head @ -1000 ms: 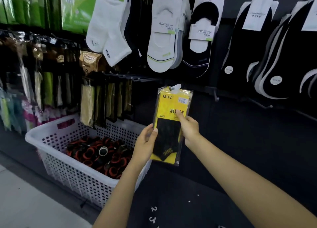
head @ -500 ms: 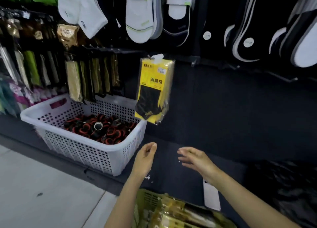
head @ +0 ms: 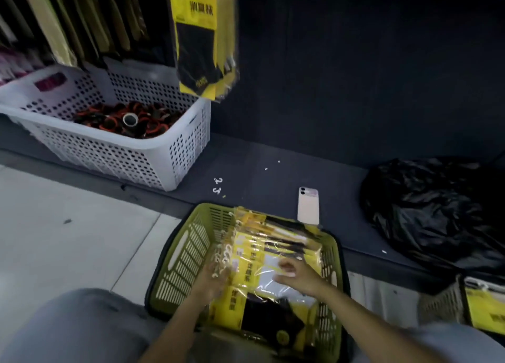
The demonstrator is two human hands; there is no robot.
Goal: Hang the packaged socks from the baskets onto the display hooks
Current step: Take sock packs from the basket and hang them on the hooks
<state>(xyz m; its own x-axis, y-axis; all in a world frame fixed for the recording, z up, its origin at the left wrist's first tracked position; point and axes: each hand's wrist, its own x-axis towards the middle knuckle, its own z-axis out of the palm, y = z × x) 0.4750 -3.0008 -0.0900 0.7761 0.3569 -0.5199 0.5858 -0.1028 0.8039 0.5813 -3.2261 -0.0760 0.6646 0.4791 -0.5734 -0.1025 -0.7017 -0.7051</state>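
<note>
A pale phone [head: 308, 205] lies face down on the dark ledge [head: 259, 155], near a crumpled black bag [head: 431, 209]

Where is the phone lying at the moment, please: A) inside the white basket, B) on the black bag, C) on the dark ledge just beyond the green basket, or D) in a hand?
C: the phone lies flat on the dark ledge, just past the far rim of the green basket, apart from the black bag.

The person wears grey trousers [head: 68, 327], the cloth smooth over both knees. The forearms [head: 369, 316] are bare. The left hand [head: 216, 278] and right hand [head: 297, 276] are bare too, blurred at the fingers.
</note>
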